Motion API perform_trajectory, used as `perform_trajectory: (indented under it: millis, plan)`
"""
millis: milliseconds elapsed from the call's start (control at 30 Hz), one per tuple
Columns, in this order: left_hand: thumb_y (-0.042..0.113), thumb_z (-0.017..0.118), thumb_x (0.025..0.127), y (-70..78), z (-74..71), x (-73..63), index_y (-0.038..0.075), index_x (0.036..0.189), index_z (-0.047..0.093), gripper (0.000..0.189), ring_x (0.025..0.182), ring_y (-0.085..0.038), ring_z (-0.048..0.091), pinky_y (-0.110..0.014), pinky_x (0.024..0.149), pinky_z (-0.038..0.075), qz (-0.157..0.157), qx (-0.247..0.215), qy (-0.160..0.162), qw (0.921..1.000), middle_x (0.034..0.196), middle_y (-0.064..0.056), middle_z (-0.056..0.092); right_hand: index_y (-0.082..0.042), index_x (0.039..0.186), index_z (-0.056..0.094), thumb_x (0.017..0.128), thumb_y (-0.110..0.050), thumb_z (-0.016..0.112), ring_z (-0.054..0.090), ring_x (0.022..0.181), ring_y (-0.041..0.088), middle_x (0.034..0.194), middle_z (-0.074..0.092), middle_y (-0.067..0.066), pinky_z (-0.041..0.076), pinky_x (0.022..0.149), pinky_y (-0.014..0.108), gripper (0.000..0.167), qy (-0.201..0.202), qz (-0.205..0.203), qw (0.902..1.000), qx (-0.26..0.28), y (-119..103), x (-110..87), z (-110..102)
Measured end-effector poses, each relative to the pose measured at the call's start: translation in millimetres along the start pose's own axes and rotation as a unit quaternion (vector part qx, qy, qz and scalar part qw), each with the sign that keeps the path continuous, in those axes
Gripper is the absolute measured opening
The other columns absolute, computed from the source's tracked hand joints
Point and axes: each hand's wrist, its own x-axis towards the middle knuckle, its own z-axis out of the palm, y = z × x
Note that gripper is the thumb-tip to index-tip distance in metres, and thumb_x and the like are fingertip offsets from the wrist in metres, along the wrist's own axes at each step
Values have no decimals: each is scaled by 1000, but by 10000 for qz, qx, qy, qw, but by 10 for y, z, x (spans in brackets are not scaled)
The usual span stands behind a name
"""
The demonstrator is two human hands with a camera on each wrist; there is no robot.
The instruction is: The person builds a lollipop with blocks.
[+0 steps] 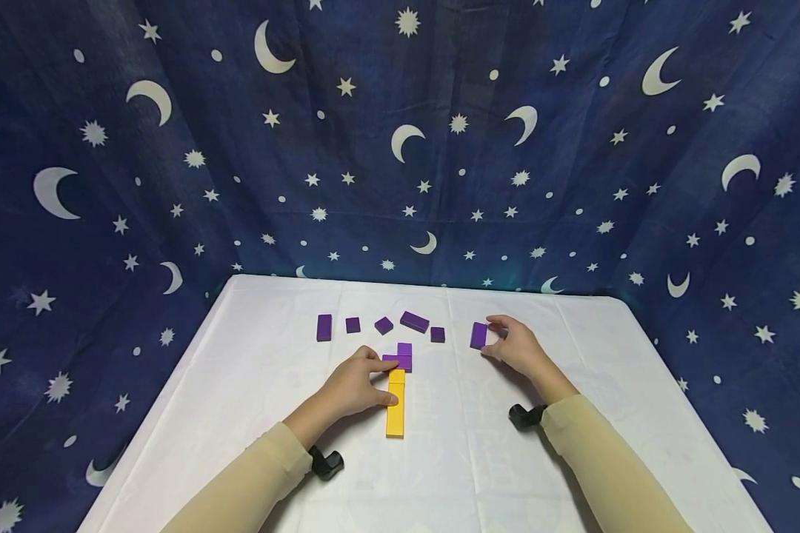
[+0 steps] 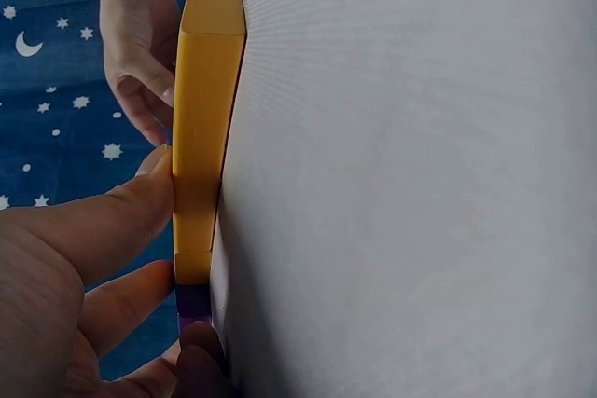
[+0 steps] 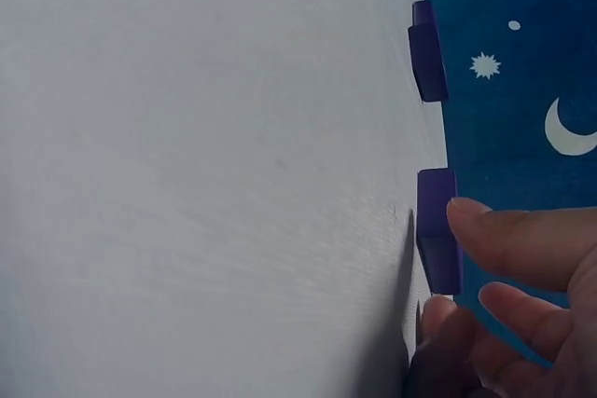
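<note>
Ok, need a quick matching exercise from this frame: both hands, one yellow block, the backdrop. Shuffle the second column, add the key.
Column 1
1. Left hand
2. Right hand
3. Long yellow rectangular block
4. Dark blue cloth with pale moons and stars

Column 2
A. Nearest the person of all the blocks
B. Hanging behind the white-covered table
C. Touching a group of yellow and purple blocks
D. Pinching the rightmost purple rectangular block

Pairs: 1-C, 2-D, 3-A, 4-B
</note>
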Motion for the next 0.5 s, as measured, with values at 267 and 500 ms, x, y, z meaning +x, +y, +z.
perform_trajectory:
  millis: [267, 500]
  plan:
    - [39, 97, 78, -2, 2, 2, 29, 144, 70, 72, 101, -19, 57, -37, 93, 52, 8, 24, 23, 10000, 120, 0, 58, -4, 153, 55, 82, -12, 89, 62, 102, 28, 148, 64, 23, 49, 90, 39, 80, -69, -250, 9997, 25, -16, 48, 15]
    - [39, 97, 78, -11, 4, 8, 29, 145, 70, 72, 102, -19, 56, -38, 93, 52, -1, 10, 20, 10000, 122, 0, 57, -2, 152, 55, 80, -7, 91, 59, 98, 23, 139, 64, 23, 47, 83, 31, 81, -138, -349, 9993, -34, -24, 94, 29]
